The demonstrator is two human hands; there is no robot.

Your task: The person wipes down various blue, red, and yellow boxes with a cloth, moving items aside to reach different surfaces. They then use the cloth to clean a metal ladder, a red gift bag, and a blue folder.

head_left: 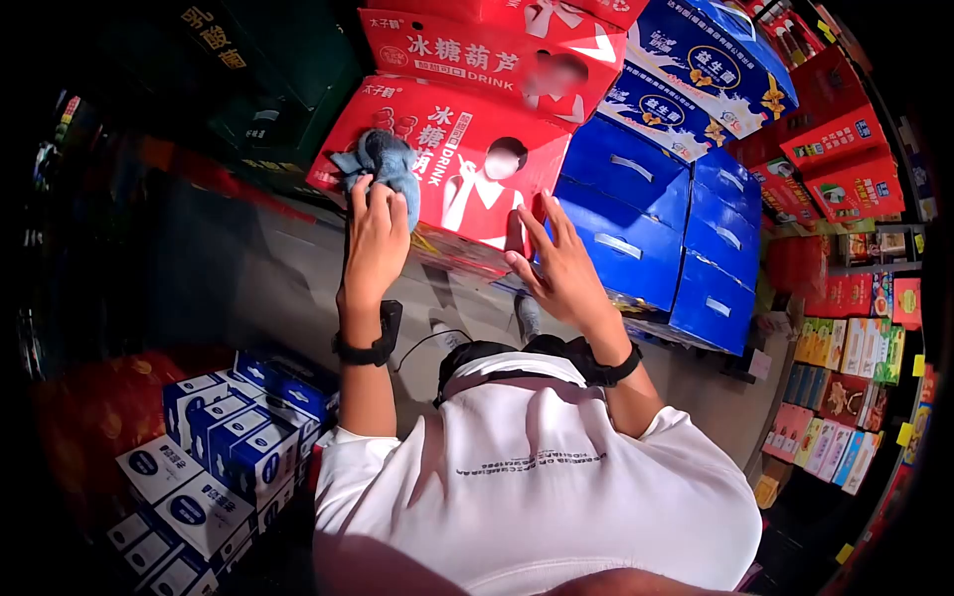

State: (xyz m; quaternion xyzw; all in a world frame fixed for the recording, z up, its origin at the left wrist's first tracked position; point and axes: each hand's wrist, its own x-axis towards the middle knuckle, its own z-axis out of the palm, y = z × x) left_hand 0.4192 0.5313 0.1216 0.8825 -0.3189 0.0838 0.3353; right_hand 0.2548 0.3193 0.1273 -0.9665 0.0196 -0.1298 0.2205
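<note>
A blue-grey cloth (391, 164) is bunched up on the left part of a red drink carton (457, 189) with white lettering and a printed figure. My left hand (378, 233) has its fingers closed on the lower edge of this cloth, pressing it against the carton. At the carton's lower right corner rests my right hand (558, 260), its fingers spread and its fingertips touching the red face. Nothing is held in that hand. Both wrists wear black bands.
Blue cartons with handles (626, 214) are stacked to the right, and dark green boxes (268, 89) stand at the left. Blue-and-white boxes (238, 437) are piled at the lower left. Shelves of packaged goods (845, 348) line the right side. Grey floor (308, 268) shows between the stacks.
</note>
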